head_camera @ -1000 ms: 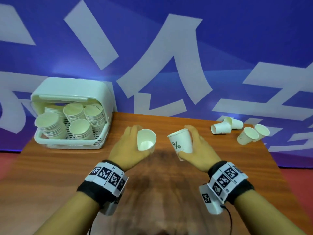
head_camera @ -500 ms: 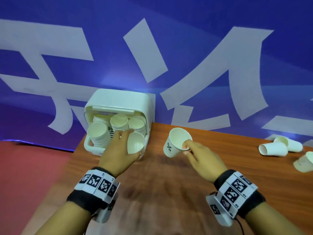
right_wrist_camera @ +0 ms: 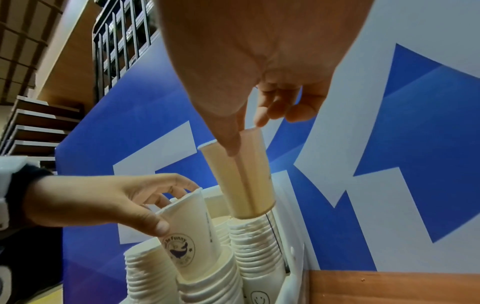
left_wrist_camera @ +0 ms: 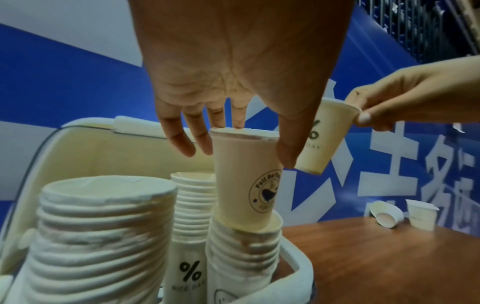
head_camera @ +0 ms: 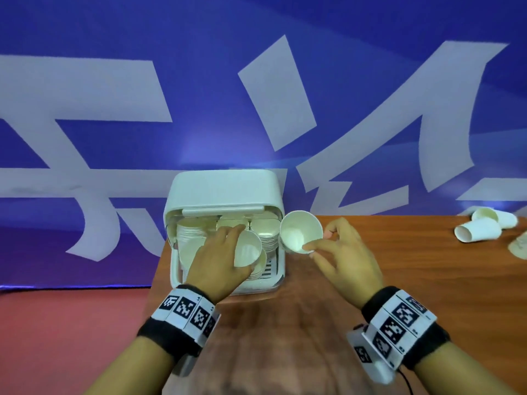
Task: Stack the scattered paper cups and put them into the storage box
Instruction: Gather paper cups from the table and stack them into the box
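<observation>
The white storage box (head_camera: 225,192) stands open at the table's left end with several stacks of paper cups (left_wrist_camera: 103,226) inside. My left hand (head_camera: 239,249) grips a whale-logo paper cup (left_wrist_camera: 244,181) by its rim. The cup's base sits in the top of the front right stack (left_wrist_camera: 244,246). My right hand (head_camera: 318,240) pinches the rim of a second paper cup (head_camera: 299,232), tilted, at the box's right edge. In the right wrist view this cup (right_wrist_camera: 241,179) hangs just above the back right stack (right_wrist_camera: 257,242).
Loose cups (head_camera: 479,233) lie on their sides at the far right of the wooden table (head_camera: 427,280); two of them (left_wrist_camera: 387,216) show in the left wrist view. A blue and white banner (head_camera: 256,109) rises right behind the table. Red floor lies left of it.
Both hands carried their cups left from the table's middle to the box. The left cup has gone down into a stack; the right cup has come over the box's right edge.
</observation>
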Demonstrator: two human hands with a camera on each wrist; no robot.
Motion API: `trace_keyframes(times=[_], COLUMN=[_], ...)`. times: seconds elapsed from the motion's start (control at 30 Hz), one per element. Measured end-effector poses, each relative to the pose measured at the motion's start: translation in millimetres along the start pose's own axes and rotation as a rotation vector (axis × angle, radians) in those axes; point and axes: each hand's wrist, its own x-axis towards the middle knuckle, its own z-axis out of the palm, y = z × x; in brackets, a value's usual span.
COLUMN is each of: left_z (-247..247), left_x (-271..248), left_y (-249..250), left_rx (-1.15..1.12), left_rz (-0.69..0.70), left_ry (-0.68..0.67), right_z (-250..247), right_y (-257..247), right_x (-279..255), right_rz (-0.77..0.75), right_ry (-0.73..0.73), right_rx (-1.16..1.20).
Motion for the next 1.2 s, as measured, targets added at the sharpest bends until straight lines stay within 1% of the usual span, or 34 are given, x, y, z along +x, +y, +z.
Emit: trace_keyframes(times=[0.1,0.23,0.4,0.6,0.7,0.77,0.87,1.0,1.1,1.2], left_z=[10.0,21.8,36.3,49.0,49.5,47.5,38.4,13.4,-6.1,-20.6], left_x=[4.6,10.6,13.2,15.7,17.8,18.1,13.7,-4.7,-20.3,-27.6], left_y=[-4.4,-8.3,-9.0,-6.3,-5.4,-6.2,-9.5,-15.3,-23.4,-27.1], left_rx=[0.060,0.112,0.196,0.306,0.311,0.253,0.107,-0.050,-0.104,-0.035], left_rz=[0.037,0.045,0.096,0.030,0.032,0.034,0.056,0.090,0.077,0.084], left_ry=[-0.073,-0.139,-0.236,-0.290,-0.308,-0.295,-0.250,-0.127,-0.036,0.045], right_z=[5.6,10.4,17.1,19.7,21.1,22.0,21.5,20.9,27.7,39.6], right_y=[1.4,8.4,12.3,11.4,9.8,7.4,1.7,-17.1,-33.3,-42.7], right_x=[-0.6,-2.1,-1.4,-0.6,1.1,2.6,8.5,23.5,32.8,38.3], right_rz=[-0.025,-0.051,-0.062,-0.052,-0.038,-0.034,-0.041,-0.077,-0.114,-0.131], right_ry=[0.024,-0.023,-0.048,-0.090,-0.123,-0.124,-0.138,-0.204,-0.255,-0.298], right_rx=[-0.031,-0.047,-0.026,-0.030,-0.022,-0.009,-0.003,-0.014,-0.040,-0.043])
